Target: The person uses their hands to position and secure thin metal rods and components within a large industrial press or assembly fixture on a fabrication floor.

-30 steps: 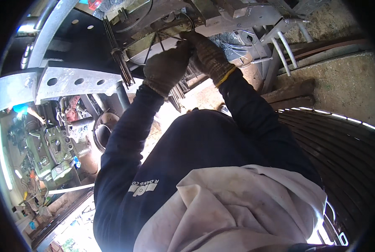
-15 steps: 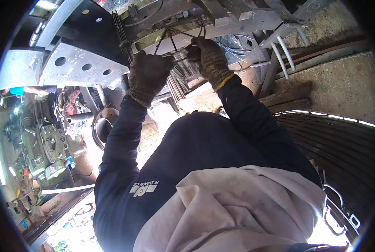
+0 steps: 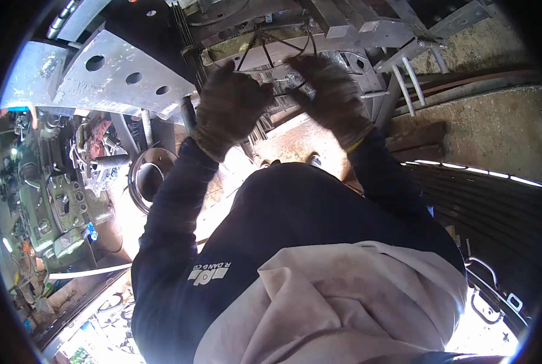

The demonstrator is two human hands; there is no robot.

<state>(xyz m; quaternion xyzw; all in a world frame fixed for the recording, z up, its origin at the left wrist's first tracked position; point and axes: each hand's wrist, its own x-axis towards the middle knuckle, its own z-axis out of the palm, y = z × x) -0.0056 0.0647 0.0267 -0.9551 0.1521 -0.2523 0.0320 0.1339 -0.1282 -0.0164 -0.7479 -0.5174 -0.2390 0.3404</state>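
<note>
Head view: left hand [image 3: 230,112] curled (hold cannot be told), right hand [image 3: 331,97] gaping, seemingly empty; near bent rods [image 3: 265,48], likely for reach.

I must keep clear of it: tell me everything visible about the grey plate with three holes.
The grey plate looks like metal, with pale scuffs. Its three dark holes form a row sloping down to the right. It sits at the upper left, its right end near the gloved left hand; contact is unclear.
</note>
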